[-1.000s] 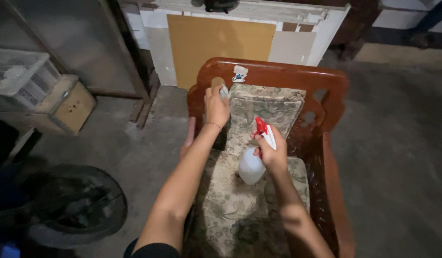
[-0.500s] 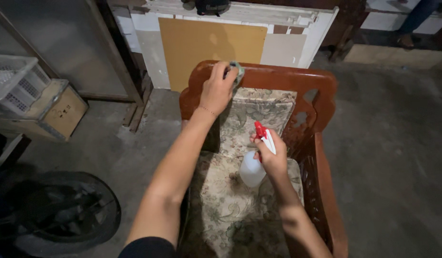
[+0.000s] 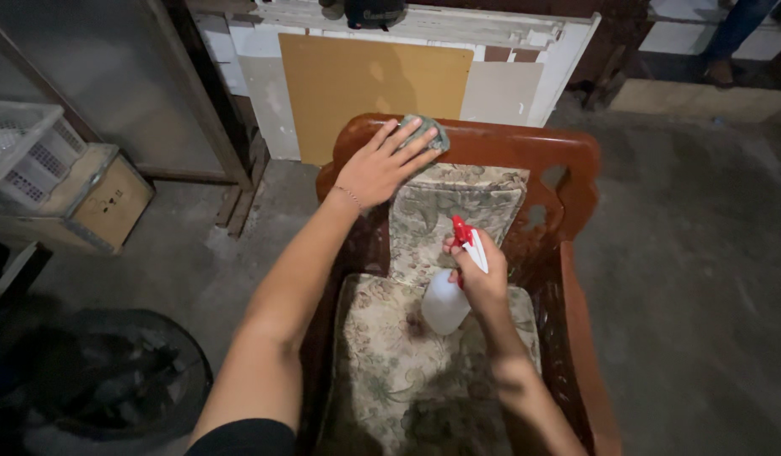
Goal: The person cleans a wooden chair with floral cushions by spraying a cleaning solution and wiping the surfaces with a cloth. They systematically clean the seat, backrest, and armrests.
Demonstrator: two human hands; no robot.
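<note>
The left hand (image 3: 382,165) lies flat, fingers spread, pressing one grey-green cloth (image 3: 426,131) onto the top rail of the wooden chair (image 3: 526,145). Below and right of it, the right hand (image 3: 482,274) is clamped around one white spray bottle (image 3: 445,304) with a red trigger, over two floral cushions (image 3: 399,371). Bare concrete floor (image 3: 694,253) lies open right of that hand; one cardboard box (image 3: 112,198) sits far left.

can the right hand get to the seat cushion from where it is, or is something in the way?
Probably yes. The right hand hangs over the seat cushion with nothing between them, but it grips a white spray bottle, so the bottle would likely touch first.
</note>
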